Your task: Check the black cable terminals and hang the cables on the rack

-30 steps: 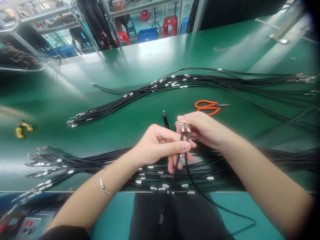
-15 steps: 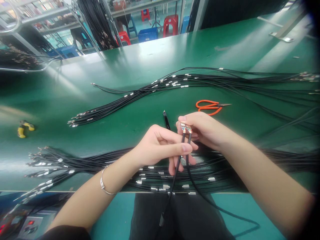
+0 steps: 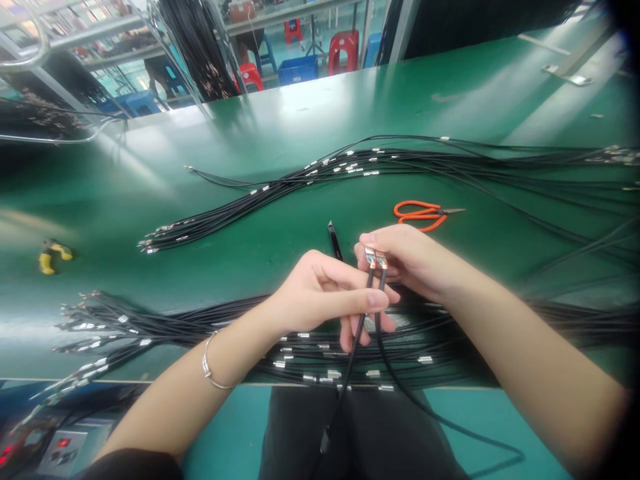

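Two black cables (image 3: 356, 340) run up from my lap, their metal connector ends (image 3: 375, 257) side by side with small coloured wires showing. My right hand (image 3: 400, 257) pinches those connector ends between thumb and fingers. Just below, my left hand (image 3: 335, 293) is closed round both cables, the thumb lying across them. Black tweezers (image 3: 334, 240) lie on the bench behind my hands, partly hidden by them. Scissors with orange handles (image 3: 421, 215) rest just beyond my right hand.
The green bench (image 3: 240, 133) carries a far bundle of black cables (image 3: 280, 183) with white labels and a near bundle (image 3: 200, 323) under my forearms. Yellow-handled pliers (image 3: 53, 256) lie at left. A box with a red-lit switch (image 3: 70, 450) sits at lower left. Cables hang from a rack (image 3: 195, 53).
Almost nothing differs. The whole view has shifted slightly, and both hands keep the same hold on the two cables.
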### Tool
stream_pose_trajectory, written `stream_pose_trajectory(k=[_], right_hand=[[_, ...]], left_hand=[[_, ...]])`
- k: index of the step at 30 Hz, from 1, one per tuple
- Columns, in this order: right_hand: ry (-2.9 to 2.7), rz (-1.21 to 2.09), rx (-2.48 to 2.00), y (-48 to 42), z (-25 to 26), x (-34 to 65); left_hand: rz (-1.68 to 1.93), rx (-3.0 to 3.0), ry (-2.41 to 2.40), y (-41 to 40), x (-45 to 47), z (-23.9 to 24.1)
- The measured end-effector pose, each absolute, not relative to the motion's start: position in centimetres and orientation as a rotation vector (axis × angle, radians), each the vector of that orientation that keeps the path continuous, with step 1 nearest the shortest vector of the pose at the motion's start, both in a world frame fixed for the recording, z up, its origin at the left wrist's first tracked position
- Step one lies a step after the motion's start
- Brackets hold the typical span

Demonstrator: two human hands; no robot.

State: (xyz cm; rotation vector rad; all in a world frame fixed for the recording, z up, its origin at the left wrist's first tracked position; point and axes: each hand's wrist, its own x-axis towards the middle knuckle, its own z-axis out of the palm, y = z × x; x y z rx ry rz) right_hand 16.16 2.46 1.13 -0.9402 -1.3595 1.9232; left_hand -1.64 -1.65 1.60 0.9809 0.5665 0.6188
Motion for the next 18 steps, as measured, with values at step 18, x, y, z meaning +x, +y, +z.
stream_pose_trajectory(k=[18], right_hand=[[-1.368,1.847,-0.89,2.25,1.26,16.27]], left_hand=[[0.65,1.101,0.583,-1.6,-1.64,1.25]])
